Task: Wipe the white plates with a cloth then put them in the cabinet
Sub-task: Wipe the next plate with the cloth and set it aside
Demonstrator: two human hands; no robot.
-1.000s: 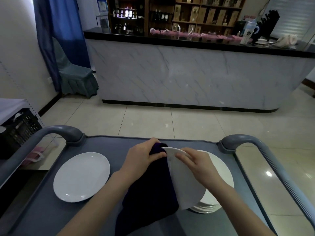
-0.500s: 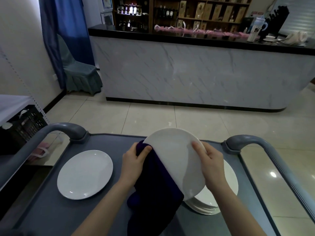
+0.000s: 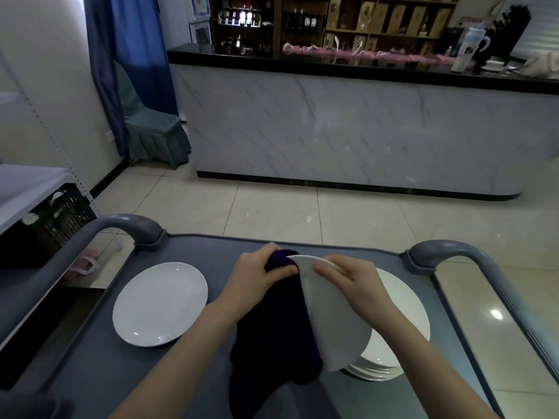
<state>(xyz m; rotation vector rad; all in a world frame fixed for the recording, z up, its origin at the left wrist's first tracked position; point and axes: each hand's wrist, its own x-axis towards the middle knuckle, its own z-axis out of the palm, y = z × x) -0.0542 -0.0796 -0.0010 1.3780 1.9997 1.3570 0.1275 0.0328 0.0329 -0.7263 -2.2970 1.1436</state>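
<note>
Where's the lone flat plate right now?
Head view: the lone plate lies flat on the left side of the grey cart, left of the left hand and dark cloth.

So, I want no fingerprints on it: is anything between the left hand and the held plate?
Yes. The dark cloth is bunched under the left hand at the top edge of the held plate and hangs down its left side. The right hand grips it bare.

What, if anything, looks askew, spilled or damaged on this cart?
Nothing stands out. The left hand grips a dark cloth against the tilted plate the right hand holds; the stack and the single plate lie flat, no chips visible.
</note>
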